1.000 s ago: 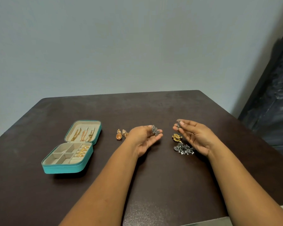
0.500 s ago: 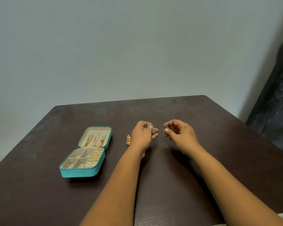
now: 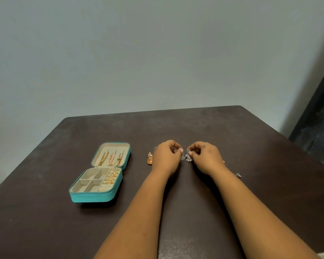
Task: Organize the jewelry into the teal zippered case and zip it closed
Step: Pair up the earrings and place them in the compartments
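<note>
Left arm: comes in from the bottom edge, forearm angled up and a bit right, left hand [image 3: 166, 159] knuckles-up over the middle of the dark table [image 3: 251, 139].
Right arm: mirrors it, coming in from the lower right, right hand [image 3: 206, 158] also back-up, so both hands nearly meet at the fingertips.
Left fingers: curled in tight, pinched on a small silver earring [image 3: 182, 157] that hangs just under the thumb tip.
Right fingers: same deal, curled narrow and pinching a second silver earring [image 3: 189, 157], a fan-shaped one dangling below the fingertips.
The two silver pieces: right next to each other, can't tell if they actually touch.
Teal case [image 3: 94, 196]: sitting open and flat on the table, well left of the hands, lid [image 3: 110, 155] folded back toward the wall.
In the lid: three gold chains [image 3: 111, 157] lying side by side, as far as I can count.
In the base: beige compartments, with about four gold rings [image 3: 111, 177] stacked in the right-hand column; the other cells look bare from here.
Orange-gold earrings [image 3: 150, 159]: two of them on the table, just beside the left hand, between it and the case.
Small silver bit [image 3: 238, 175]: one piece on the table past the right wrist, partly hidden by the arm, too small to say what it is.
Hands: two, both bare.
</note>
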